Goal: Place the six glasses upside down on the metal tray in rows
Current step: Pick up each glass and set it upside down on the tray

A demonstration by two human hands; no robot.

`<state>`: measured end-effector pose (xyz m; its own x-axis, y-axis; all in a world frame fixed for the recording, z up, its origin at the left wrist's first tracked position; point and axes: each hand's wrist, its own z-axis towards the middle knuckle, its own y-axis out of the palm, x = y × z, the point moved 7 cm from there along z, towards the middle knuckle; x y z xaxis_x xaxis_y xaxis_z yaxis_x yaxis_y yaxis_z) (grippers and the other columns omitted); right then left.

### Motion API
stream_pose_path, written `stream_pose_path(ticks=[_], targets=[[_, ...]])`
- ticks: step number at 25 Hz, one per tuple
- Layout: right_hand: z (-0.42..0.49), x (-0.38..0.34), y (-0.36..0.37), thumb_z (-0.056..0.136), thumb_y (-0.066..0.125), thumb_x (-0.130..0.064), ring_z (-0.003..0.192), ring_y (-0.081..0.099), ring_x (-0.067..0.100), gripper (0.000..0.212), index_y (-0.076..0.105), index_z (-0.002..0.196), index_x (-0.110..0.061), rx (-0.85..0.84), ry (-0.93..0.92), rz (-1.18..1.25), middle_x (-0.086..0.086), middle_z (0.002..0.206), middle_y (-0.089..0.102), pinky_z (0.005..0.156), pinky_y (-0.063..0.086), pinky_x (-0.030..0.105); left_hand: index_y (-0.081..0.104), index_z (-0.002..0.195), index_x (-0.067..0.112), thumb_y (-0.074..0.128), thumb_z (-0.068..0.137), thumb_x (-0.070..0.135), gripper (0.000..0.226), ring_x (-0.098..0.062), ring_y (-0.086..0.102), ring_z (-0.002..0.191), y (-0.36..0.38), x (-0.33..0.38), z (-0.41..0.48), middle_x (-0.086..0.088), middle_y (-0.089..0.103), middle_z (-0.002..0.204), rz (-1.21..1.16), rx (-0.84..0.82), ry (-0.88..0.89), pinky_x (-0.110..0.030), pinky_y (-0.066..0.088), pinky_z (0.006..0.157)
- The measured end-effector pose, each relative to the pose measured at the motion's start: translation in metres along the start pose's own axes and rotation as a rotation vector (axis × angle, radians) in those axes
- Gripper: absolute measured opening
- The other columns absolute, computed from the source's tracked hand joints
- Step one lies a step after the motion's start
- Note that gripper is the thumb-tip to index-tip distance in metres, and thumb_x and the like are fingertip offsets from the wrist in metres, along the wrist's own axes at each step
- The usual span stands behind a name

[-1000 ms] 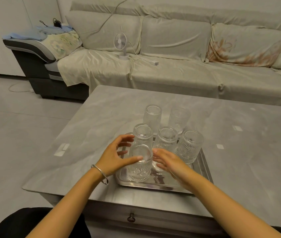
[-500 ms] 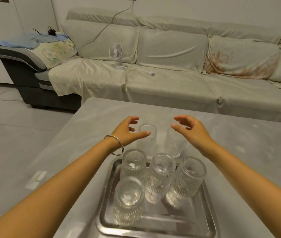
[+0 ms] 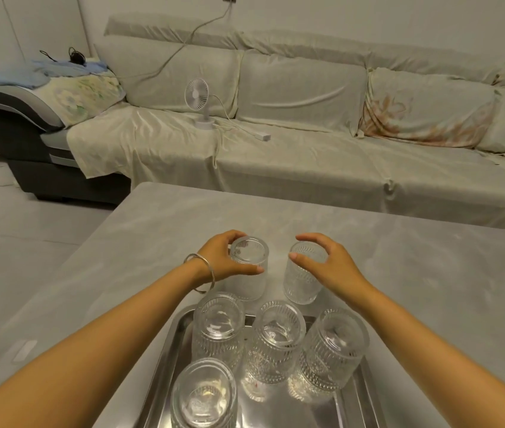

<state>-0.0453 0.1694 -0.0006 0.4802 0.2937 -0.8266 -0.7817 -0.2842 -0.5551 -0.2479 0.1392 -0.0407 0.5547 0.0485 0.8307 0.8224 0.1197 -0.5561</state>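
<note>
A metal tray (image 3: 353, 406) lies on the grey table (image 3: 430, 273) near me. Several ribbed clear glasses stand upside down on it: a back row of three (image 3: 277, 330) and one in front at the left (image 3: 203, 393). Two more glasses stand upright on the table just beyond the tray. My left hand (image 3: 223, 257), with a bangle on the wrist, grips the left glass (image 3: 249, 284) near its rim. My right hand (image 3: 331, 264) curls around the top of the right glass (image 3: 302, 287), thumb on the near side and fingers over the far rim.
A long sofa (image 3: 306, 156) under a pale cover runs behind the table, with a small white fan (image 3: 197, 97) and a cable on its seat. The table's far edge lies well beyond the two glasses. Grey floor (image 3: 29, 227) is at the left.
Both hands left the front glass on the tray, reached forward past the tray, and closed around the two upright glasses on the table. The camera view moved closer and tilted.
</note>
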Motion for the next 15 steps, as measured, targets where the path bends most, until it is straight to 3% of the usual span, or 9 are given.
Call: stream_pose_path(ticks=[4,7,9,11,15], targets=[[-0.013,-0.025,-0.007,0.077,0.072,-0.040,0.124,0.049,0.012,0.049,0.058,0.122,-0.024,0.036,0.036,0.200,-0.006,0.130,0.056,0.093,0.039,0.023,0.053,0.115,0.029,0.081,0.052,0.047,0.072,-0.001,0.056,0.093,-0.033,0.034,-0.021,0.012,0.060,0.106,-0.115,0.106,0.080,-0.005,0.045,0.062],[-0.032,-0.048,0.002,0.054,0.070,-0.068,0.116,0.057,0.018,0.080,0.055,0.121,-0.027,-0.130,0.222,0.418,-0.001,0.135,0.052,0.095,0.051,0.035,0.056,0.112,0.034,0.079,0.046,0.055,0.073,-0.002,0.059,0.100,-0.056,0.077,-0.051,0.016,0.063,0.109,-0.203,0.148,0.164,-0.009,0.049,0.072],[-0.050,-0.067,0.009,0.049,0.071,-0.072,0.108,0.066,0.023,0.077,0.058,0.110,-0.028,-0.286,0.306,0.527,0.005,0.128,0.060,0.091,0.056,0.038,0.054,0.116,0.033,0.079,0.047,0.054,0.076,-0.006,0.057,0.107,-0.062,0.102,-0.075,0.012,0.062,0.114,-0.201,0.149,0.209,-0.021,0.050,0.084],[-0.066,-0.079,0.008,0.055,0.072,-0.069,0.098,0.072,0.024,0.074,0.059,0.111,-0.022,-0.334,0.324,0.566,0.011,0.113,0.072,0.091,0.056,0.040,0.052,0.118,0.032,0.079,0.049,0.050,0.076,-0.008,0.055,0.111,-0.062,0.123,-0.100,0.010,0.061,0.117,-0.199,0.147,0.244,-0.029,0.052,0.088],[-0.104,-0.087,0.000,0.060,0.070,-0.065,0.091,0.074,0.021,0.062,0.066,0.103,-0.021,-0.328,0.297,0.524,0.007,0.094,0.078,0.092,0.053,0.038,0.050,0.119,0.034,0.080,0.053,0.045,0.073,-0.007,0.053,0.112,-0.050,0.148,-0.146,0.012,0.059,0.118,-0.188,0.130,0.303,-0.023,0.051,0.088]])
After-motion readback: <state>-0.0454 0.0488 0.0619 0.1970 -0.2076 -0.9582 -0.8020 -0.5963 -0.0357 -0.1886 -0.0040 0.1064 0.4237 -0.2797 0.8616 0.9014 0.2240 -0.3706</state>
